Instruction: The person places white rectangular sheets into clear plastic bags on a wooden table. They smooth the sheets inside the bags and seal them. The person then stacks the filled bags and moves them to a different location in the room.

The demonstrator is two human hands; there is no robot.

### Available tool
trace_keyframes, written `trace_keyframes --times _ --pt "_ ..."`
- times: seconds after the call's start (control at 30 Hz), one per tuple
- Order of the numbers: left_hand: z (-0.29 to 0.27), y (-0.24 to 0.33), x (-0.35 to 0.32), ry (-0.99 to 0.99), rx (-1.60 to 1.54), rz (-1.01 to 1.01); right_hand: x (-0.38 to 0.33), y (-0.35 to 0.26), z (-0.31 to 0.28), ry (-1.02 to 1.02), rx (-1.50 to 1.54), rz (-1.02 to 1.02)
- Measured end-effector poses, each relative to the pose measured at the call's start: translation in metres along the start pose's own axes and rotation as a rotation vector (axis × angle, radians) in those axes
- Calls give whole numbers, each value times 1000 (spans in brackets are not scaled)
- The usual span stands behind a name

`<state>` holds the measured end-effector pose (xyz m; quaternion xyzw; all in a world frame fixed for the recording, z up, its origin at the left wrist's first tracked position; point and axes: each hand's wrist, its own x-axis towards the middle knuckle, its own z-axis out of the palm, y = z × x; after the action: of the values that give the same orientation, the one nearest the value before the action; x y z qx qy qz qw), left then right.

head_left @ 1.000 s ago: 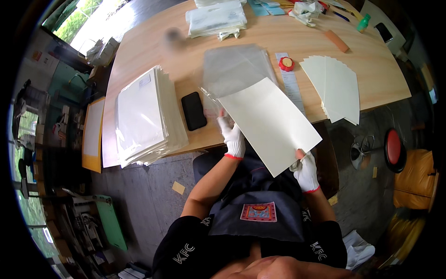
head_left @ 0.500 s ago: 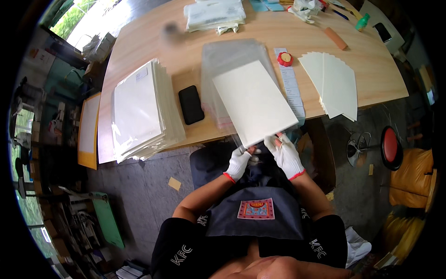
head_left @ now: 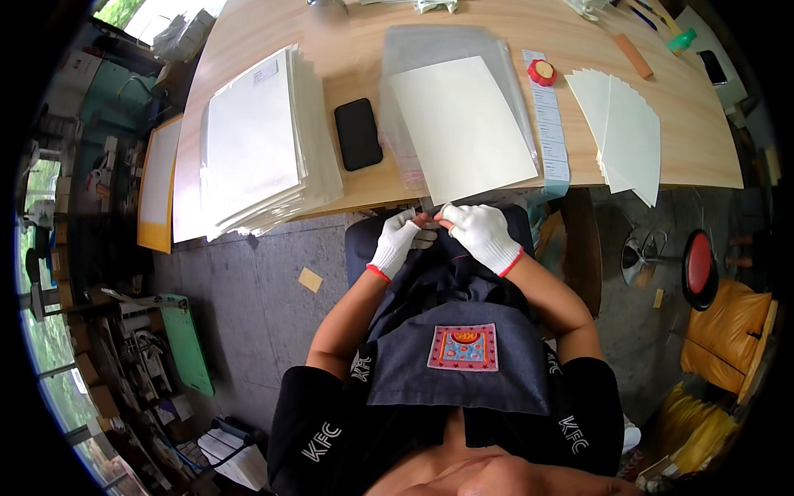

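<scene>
Both my hands wear white knit gloves with red cuffs and bare fingertips. My left hand point(head_left: 399, 241) and my right hand point(head_left: 481, 234) meet just off the table's near edge, fingertips pinched close together. What they hold, if anything, is too small to make out. Just beyond them lies a blank off-white sheet of card point(head_left: 463, 132), tilted on a pile of clear plastic sleeves point(head_left: 442, 41); neither hand touches the card. A thin bit of clear plastic pokes over the table edge by my fingers.
Left on the wooden table point(head_left: 695, 157) stands a thick stack of sleeved white sheets point(head_left: 252, 136), beside a black phone point(head_left: 358, 135). To the right are a label strip point(head_left: 549, 128), a red scalloped pot point(head_left: 542, 72), fanned cards point(head_left: 628, 136) and a brown bar point(head_left: 633, 56).
The off-white card has gone from my hands onto the plastic sleeves. My hands have drawn together and clear of it. The whole view has shifted, with the table sitting higher.
</scene>
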<state>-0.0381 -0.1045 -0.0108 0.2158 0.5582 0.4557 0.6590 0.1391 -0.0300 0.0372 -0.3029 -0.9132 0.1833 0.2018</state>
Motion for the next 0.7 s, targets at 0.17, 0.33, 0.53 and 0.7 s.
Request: trace_keyframes --times 0.17,0.33,0.53,0.7 --pt "-3 1 -2 -46 -47 31 13 -5 16 -84 -256 -101" --pt "-2 0 5 63 31 95 16 3 17 -83 -199 -185" --pt "-8 9 -14 66 -32 116 -103 131 -57 656 1206 756" --pt "-8 12 -17 -1 91 41 -127 113 -75 480 872 848"
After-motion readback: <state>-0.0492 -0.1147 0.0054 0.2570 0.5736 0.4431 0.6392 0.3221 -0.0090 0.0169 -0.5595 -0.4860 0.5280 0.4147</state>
